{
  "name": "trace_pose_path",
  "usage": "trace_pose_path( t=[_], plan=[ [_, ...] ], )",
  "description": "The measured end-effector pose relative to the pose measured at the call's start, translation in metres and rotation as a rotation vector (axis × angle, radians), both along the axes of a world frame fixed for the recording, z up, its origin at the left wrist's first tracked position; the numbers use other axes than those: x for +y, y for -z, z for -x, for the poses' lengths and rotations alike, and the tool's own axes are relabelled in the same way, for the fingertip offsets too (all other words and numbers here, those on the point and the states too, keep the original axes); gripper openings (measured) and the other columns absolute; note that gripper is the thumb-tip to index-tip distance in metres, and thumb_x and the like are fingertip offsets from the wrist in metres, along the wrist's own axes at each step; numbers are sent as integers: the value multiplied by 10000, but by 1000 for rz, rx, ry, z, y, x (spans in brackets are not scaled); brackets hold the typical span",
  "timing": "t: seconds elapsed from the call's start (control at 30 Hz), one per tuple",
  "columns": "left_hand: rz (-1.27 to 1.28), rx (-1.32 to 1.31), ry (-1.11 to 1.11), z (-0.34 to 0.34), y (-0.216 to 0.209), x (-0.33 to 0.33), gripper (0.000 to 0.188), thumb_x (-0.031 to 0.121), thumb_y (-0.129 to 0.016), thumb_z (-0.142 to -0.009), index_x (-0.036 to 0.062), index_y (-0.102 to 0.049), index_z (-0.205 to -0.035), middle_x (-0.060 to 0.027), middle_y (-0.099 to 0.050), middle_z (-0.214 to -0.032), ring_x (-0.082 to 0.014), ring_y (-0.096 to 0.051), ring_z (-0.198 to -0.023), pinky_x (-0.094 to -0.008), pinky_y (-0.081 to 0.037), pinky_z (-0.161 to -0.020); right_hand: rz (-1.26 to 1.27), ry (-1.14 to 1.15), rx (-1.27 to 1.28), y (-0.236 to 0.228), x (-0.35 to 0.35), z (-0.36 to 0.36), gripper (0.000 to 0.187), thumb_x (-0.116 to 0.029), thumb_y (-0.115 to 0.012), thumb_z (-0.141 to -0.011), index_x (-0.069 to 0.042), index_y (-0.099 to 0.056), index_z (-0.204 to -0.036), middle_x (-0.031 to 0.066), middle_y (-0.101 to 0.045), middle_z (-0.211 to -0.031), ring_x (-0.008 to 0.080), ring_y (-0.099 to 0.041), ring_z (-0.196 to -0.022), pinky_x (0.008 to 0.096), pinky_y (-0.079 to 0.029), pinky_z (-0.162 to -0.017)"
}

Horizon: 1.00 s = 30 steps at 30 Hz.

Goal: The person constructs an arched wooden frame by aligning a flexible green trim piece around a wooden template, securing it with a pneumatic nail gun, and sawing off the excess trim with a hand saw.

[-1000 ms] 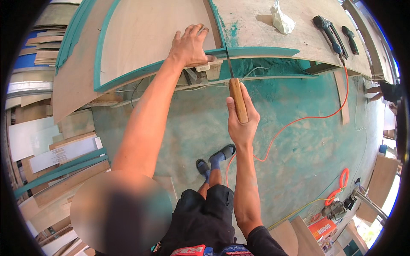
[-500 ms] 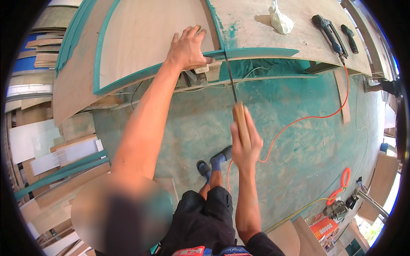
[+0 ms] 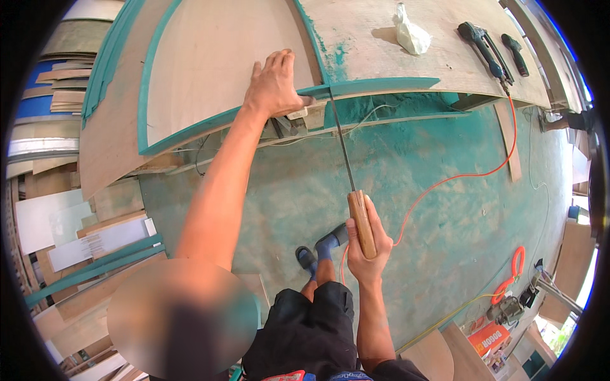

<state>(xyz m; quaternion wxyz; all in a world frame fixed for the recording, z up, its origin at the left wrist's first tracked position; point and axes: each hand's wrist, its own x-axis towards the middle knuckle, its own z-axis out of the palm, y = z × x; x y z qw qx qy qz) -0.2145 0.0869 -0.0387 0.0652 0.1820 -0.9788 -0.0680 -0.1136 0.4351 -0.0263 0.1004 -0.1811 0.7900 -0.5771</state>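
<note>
My right hand [image 3: 373, 255] is wrapped round the wooden handle of a handsaw [image 3: 361, 222]. The saw's thin dark blade [image 3: 342, 147] reaches away from me and meets the green wooden strip [image 3: 375, 85] near the corner of a green-edged frame. Across that strip lies my left hand [image 3: 274, 89], left of the blade, its fingers over the pale panel [image 3: 222, 57] and its thumb at the near side, gripping the strip. Beyond the corner, the strip sticks out to the right over the table's edge.
On the wooden table [image 3: 381, 63] lie a white plastic bag [image 3: 412, 33], a nail gun [image 3: 483, 51] and a dark hand tool [image 3: 515, 54]. An orange hose [image 3: 445, 180] trails over the floor. Stacked boards [image 3: 63, 209] line the left side. Another person's arm [image 3: 562, 123] shows far right.
My right hand has drawn the saw back toward me, so more blade shows. My left hand stays on the strip. The whole view has shifted slightly.
</note>
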Motion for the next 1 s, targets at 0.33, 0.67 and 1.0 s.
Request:
trace_pose_path(
  t=[0.33, 0.67, 1.0],
  plan=[
    [26, 36, 30, 4, -1, 11, 1160, 614, -887, -646, -11, -409, -1500, -187, -476, -1542, -346, -447, -1435, -506, -369, -1176, -12, 7, 139, 10, -17, 28, 495, -67, -715, -936, -45, -598, -1417, 257, -713, -1055, 232, -712, -784, 280, -544, -759],
    [-50, 153, 98, 5, 2, 12, 1173, 523, -902, -657, 13, -346, -1555, -225, -523, -1487, -388, -497, -1379, -508, -400, -1145, 37, 50, 81, 13, -44, 45, 499, -47, -714, -931, -19, -591, -1415, 240, -722, -1178, 287, -762, -1029, 307, -564, -836],
    [-905, 388, 168, 18, -22, 24, 573, 371, -868, -787, 231, -705, -1318, -42, -604, -1007, -169, -581, -943, -341, -492, -869, 101, 74, 105, 26, -53, 43, 502, -22, -711, -931, -25, -586, -1417, 207, -746, -1141, 243, -771, -950, 278, -555, -830]
  ],
)
